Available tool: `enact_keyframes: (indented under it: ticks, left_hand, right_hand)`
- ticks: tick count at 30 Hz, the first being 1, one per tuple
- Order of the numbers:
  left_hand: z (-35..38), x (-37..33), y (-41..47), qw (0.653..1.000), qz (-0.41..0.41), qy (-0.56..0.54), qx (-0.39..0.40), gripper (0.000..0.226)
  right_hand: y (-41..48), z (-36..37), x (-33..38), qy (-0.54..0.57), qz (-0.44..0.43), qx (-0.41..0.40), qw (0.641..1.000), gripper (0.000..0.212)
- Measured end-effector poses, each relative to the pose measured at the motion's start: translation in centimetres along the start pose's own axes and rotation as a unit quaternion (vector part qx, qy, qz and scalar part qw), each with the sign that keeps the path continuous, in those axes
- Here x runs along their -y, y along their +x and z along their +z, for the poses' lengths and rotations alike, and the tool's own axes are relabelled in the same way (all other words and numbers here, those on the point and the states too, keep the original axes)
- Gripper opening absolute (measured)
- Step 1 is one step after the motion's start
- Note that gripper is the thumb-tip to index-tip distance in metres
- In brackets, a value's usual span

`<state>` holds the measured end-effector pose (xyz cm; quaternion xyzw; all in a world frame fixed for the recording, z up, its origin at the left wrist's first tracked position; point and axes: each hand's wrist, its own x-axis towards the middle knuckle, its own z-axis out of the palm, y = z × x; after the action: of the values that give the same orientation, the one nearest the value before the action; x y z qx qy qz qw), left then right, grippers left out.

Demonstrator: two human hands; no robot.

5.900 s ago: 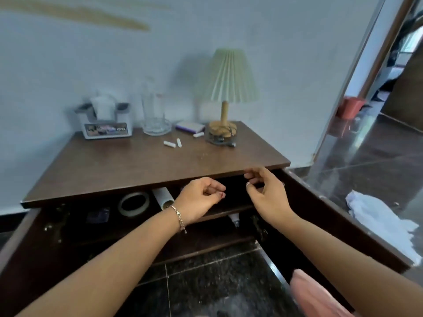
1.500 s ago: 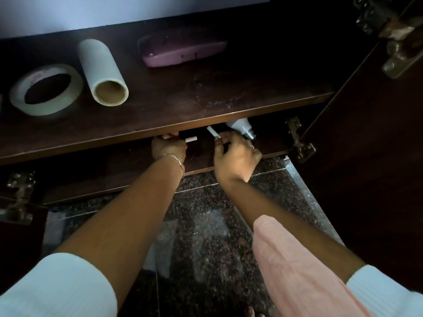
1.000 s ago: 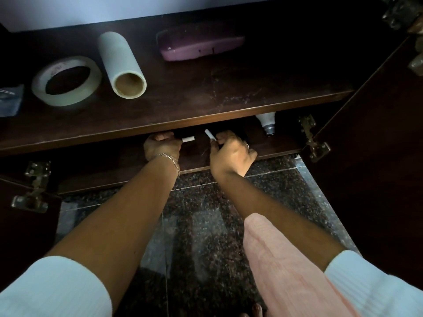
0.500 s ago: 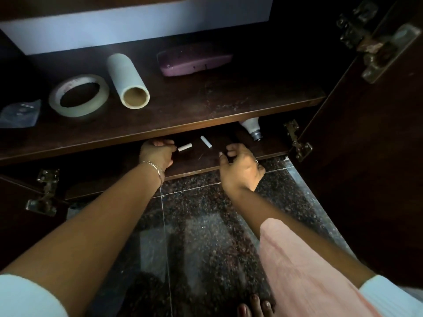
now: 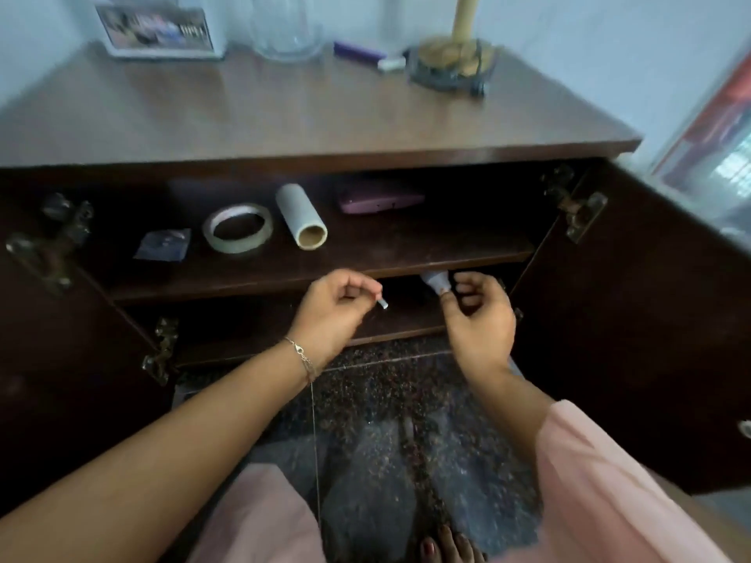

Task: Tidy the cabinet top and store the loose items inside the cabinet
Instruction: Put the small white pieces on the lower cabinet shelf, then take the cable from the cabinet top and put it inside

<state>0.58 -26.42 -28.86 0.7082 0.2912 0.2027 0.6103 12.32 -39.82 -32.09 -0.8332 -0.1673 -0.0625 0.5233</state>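
Left hand (image 5: 331,308) pinched a small white stick (image 5: 382,304), tip toward the lower shelf (image 5: 260,327); right hand (image 5: 479,319) nearby, loosely curled, empty.

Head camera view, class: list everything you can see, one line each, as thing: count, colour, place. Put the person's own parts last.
Tissue box: 1, white, cabinet top, back left.
Glass jar: 1, clear, cabinet top, back.
Purple item: 1, cabinet top, beside lamp base.
Lamp base: 1, wooden, cabinet top, back right.
Tape roll: 1, pale, upper shelf.
Cardboard tube: 1, grey, upper shelf.
Purple case: 1, upper shelf.
Plastic packet: 1, clear, upper shelf left.
Bulb: 1, white, lower shelf.
White stick: 1, at left hand's fingers.
Left hand: 1.
Right hand: 1, empty.
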Motion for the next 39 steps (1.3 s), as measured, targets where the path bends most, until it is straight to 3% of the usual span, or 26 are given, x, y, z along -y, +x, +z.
enact_keyframes:
  ticks: [8, 12, 15, 18, 21, 23, 27, 34, 39]
  left_hand:
    - [-0.3, -11.6, -1.7, 0.988, 0.138, 0.041, 0.051, 0.014]
    - [-0.9, -15.4, -0.5, 0.976, 0.194, 0.101, 0.0, 0.018]
    - [-1.5, -16.7, 1.3, 0.949, 0.231, 0.196, -0.09, 0.023]
    - [-2.0, -17.4, 3.5, 0.945, 0.186, 0.236, -0.13, 0.023]
    - [-2.4, -17.6, 6.0, 0.937, 0.112, 0.316, -0.103, 0.015]
    - [-2.3, -17.4, 7.9, 0.922, 0.098, 0.362, -0.097, 0.019]
    - [-1.5, -17.7, 11.0, 0.899, 0.082, 0.412, -0.125, 0.026]
    - [0.5, -17.6, 16.0, 0.871, 0.091, 0.474, -0.095, 0.056]
    - [0.8, -18.0, 18.8, 0.853, 0.092, 0.508, -0.07, 0.056]
  right_hand:
    - [4.0, -6.0, 8.5, 0.099, -0.049, -0.048, 0.993, 0.015]
    - [5.9, -7.2, 12.8, 0.105, -0.067, -0.04, 0.991, 0.014]
    - [7.1, -7.2, 15.0, 0.072, -0.072, -0.022, 0.995, 0.012]
    - [8.6, -6.6, 16.5, 0.038, -0.055, 0.038, 0.997, 0.019]
    - [11.1, -5.7, 17.3, -0.086, -0.059, 0.144, 0.984, 0.056]
    - [12.7, -5.2, 17.5, -0.139, -0.061, 0.179, 0.972, 0.068]
    - [15.4, -3.7, 17.4, -0.204, -0.085, 0.187, 0.957, 0.07]
    - [18.4, -0.8, 16.9, -0.329, -0.154, 0.211, 0.907, 0.073]
    - [19.6, 0.0, 16.5, -0.354, -0.178, 0.181, 0.9, 0.072]
